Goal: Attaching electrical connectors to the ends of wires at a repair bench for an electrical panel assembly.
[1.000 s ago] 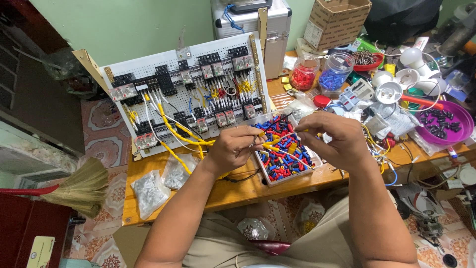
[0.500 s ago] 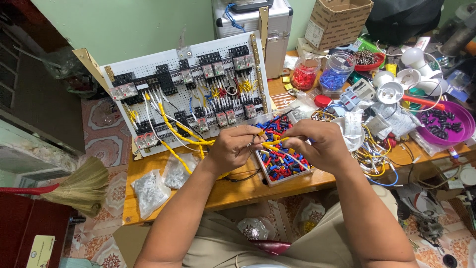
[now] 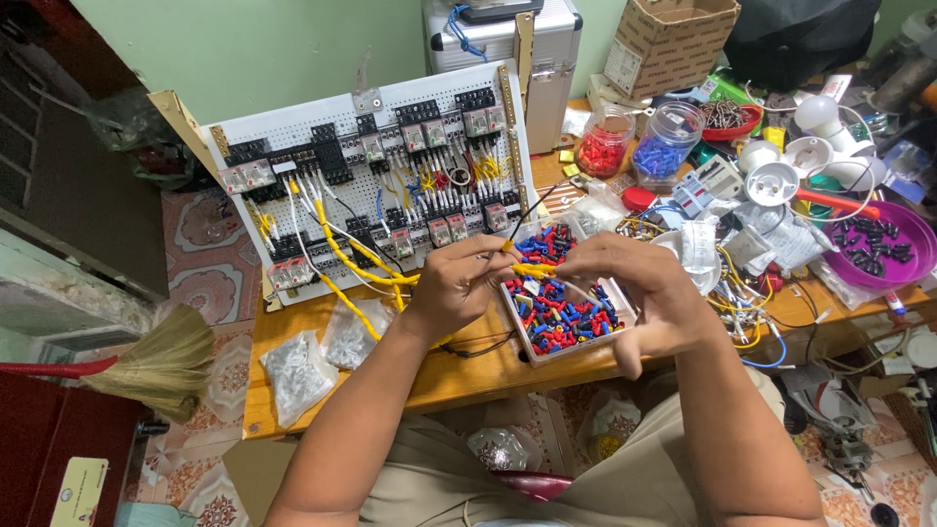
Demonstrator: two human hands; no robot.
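My left hand (image 3: pixel 461 284) pinches a thin wire with a yellow sleeve (image 3: pixel 528 268) above a white tray (image 3: pixel 547 353) full of red, blue and yellow terminal sleeves. My right hand (image 3: pixel 632 290) meets it from the right, fingertips closed on the same yellow piece. Behind the hands leans a white perforated panel (image 3: pixel 293 132) carrying black relays and terminal blocks, with yellow wire bundles (image 3: pixel 344 263) hanging from it toward my left hand.
Two clear bags of small parts (image 3: pixel 293 366) lie on the wooden table (image 3: pixel 459 376) at left. Jars of red (image 3: pixel 602 148) and blue (image 3: pixel 666 148) pieces, a purple bowl (image 3: pixel 878 239), lamp holders, loose wires and a cardboard box crowd the right. A broom (image 3: pixel 161 361) lies far left.
My right hand has moved left and a little down, closing in on my left hand over the tray. The left hand has stayed nearly in place.
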